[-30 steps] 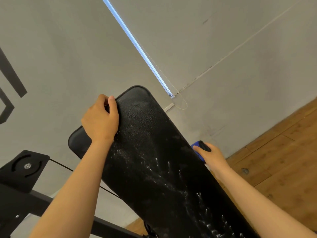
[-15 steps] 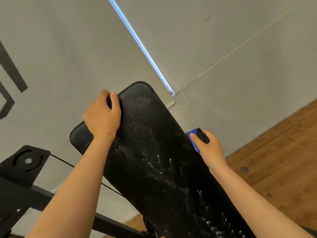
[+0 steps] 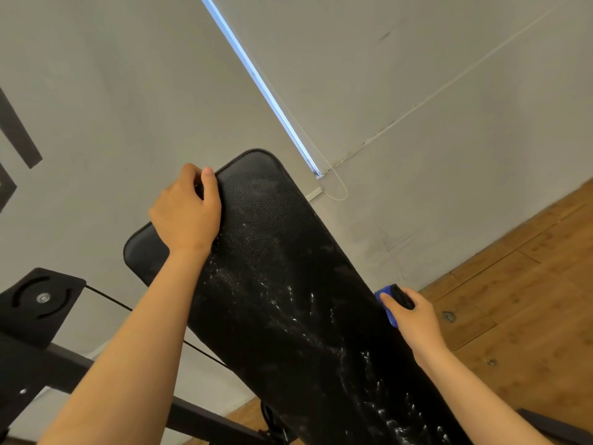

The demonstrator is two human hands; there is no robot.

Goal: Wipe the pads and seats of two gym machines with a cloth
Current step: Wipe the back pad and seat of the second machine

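Note:
A long black padded backrest (image 3: pixel 288 284) slants from the bottom right up to the middle of the view, with wet streaks and droplets shining on its surface. My left hand (image 3: pixel 187 213) grips the pad's top edge, thumb on the front face and fingers curled over the back. My right hand (image 3: pixel 412 316) is at the pad's right edge and holds a small blue item with a black part (image 3: pixel 390 303) against that edge. Whether this item is the cloth is unclear.
A black machine frame with a round-slotted plate (image 3: pixel 41 300) and a thin cable (image 3: pixel 109 300) sits at the lower left. A grey wall with a blue light strip (image 3: pixel 256 85) lies behind. Wooden floor (image 3: pixel 513 300) spreads to the right.
My right hand slid up along the pad's right edge with the blue item, then back down to a slightly lower spot. My left hand kept its grip on the top edge.

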